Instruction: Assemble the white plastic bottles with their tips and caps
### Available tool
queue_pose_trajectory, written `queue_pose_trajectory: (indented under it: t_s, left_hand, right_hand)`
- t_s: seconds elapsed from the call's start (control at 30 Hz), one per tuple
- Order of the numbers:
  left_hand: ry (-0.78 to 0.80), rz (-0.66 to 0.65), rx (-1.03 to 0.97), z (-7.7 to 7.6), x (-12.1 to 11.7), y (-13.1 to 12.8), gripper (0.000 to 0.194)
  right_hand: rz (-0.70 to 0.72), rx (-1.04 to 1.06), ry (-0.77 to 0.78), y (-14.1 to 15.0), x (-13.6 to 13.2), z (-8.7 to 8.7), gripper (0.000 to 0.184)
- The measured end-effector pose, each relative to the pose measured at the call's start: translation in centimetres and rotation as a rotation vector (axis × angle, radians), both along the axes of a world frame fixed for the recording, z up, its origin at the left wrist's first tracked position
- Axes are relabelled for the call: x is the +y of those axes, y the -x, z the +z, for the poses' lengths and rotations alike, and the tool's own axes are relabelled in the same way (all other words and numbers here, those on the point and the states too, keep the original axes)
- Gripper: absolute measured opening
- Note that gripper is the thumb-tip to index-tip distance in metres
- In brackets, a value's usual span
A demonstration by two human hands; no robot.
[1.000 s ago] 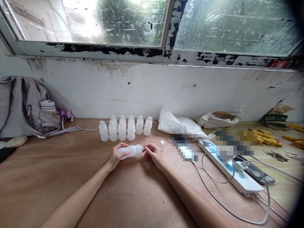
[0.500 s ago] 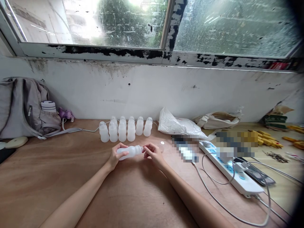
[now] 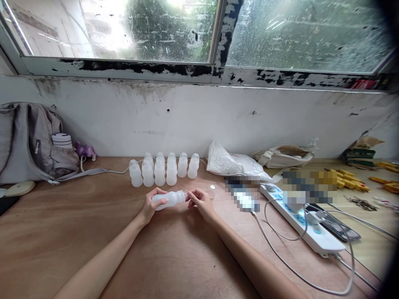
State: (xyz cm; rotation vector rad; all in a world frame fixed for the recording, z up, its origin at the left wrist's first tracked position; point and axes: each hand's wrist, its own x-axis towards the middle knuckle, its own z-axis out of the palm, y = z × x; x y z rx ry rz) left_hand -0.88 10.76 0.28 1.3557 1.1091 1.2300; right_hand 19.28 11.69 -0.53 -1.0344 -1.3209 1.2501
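My left hand [image 3: 155, 204] is wrapped round a frosted white baby bottle [image 3: 168, 200], which lies almost level above the table with its threaded neck to the right. At that open end my right hand [image 3: 200, 202] has thumb and fingers pinched together. A small clear piece seems to show at the fingertips, but what they hold is too small to make out. Just past my right hand lie a small white disc [image 3: 212, 187] and a clear round cover [image 3: 211, 194], partly hidden by the hand. Several similar capped bottles [image 3: 171, 170] stand upright in a group behind.
To the right are a white plastic bag [image 3: 229, 162], a blurred phone [image 3: 245, 198] on a cable, and a white power strip [image 3: 305, 224] with trailing cords. A grey backpack [image 3: 28, 141] sits at the left. A beige bag [image 3: 286, 157] rests against the wall.
The view has shifted very slightly. Both hands keep the same hold at the bottle, with hardly any movement.
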Motion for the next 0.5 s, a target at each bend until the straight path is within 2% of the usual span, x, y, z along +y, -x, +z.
queue_pose_trajectory:
  t_s: [0.27,0.5]
  left_hand:
    - [-0.008,0.009,0.011,-0.14,0.08,0.04,0.026]
    - [-0.024,-0.027,0.078,0.09,-0.02,-0.01,0.026]
  right_hand:
    - [-0.019,0.025,0.014,0.47,-0.37,0.35,0.028]
    - [0.164,0.148,0.165,0.65,-0.27,0.31,0.035]
